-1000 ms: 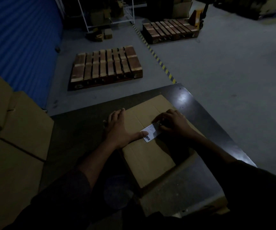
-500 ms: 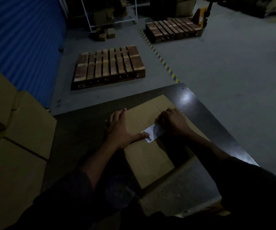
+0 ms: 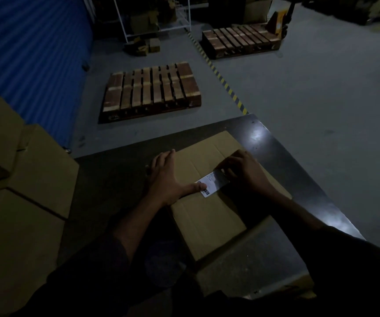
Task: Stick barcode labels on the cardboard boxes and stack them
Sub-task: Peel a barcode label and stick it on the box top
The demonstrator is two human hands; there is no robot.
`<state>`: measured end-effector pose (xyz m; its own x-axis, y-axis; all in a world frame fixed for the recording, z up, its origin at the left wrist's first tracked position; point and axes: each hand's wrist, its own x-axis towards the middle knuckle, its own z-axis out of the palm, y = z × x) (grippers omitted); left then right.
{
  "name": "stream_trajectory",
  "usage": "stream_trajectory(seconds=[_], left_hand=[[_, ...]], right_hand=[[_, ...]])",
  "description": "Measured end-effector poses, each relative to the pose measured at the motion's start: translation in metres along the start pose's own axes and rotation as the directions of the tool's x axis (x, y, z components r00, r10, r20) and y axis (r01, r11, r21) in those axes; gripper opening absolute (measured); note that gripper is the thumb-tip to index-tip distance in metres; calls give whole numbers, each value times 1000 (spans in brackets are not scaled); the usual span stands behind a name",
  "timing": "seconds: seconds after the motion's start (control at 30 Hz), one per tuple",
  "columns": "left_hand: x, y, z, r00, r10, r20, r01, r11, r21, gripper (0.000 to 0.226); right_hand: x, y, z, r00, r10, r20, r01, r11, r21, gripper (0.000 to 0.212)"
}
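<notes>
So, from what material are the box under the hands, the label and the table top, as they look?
The box looks like plain brown corrugated cardboard, matte, with folded flap seams. The label seems white paper, printed with black barcode bars; its finish is unclear in the dim light. The table top is dark, smooth and glossy, since it reflects light; perhaps metal or laminate, I cannot tell which.

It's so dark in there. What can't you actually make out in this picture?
- Barcode label, head view: print too small to read; the right hand shades its far end.
- Left hand: fingertips hidden over the cardboard box edge.
- Stacked boxes: cut off by the left edge.
</notes>
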<state>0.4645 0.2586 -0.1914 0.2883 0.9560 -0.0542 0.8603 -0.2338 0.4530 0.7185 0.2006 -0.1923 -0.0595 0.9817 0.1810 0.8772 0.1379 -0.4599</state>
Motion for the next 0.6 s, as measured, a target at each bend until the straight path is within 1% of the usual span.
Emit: stream_trajectory(seconds=[0.1,0.2,0.27,0.33,0.43,0.5,0.57,0.6], left_hand=[[0,1,0,1000,-1,6,1,1000,9,156],[0,0,-1,1000,3,3,-3,1000,12,154],[1,-1,-1,1000,7,-10,-6,1000,5,157],[1,-3,1,1000,13,-26,-13,1000,-6,161],[1,-4,1,999,21,-42,-21,1000,-7,157],[1,-3,1,999,24,-44,-24,1000,1,156],[0,-1,0,999,22,-34,-22,1000,10,155],[0,0,0,999,17,-28,-17,1000,7,155]], right_hand=[[8,0,2,997,67,35,-65,997,-49,52],[25,2,8,987,115,108,-94,978,-184,63],[35,6,12,979,146,140,-108,963,-247,71],[43,9,14,972,166,167,-118,958,-263,71],[44,10,11,957,209,201,-167,964,-206,65],[39,0,-2,955,214,207,-190,973,-131,52],[36,-10,-14,953,190,238,-175,981,-81,39],[36,-14,-18,953,165,255,-148,985,-86,37]])
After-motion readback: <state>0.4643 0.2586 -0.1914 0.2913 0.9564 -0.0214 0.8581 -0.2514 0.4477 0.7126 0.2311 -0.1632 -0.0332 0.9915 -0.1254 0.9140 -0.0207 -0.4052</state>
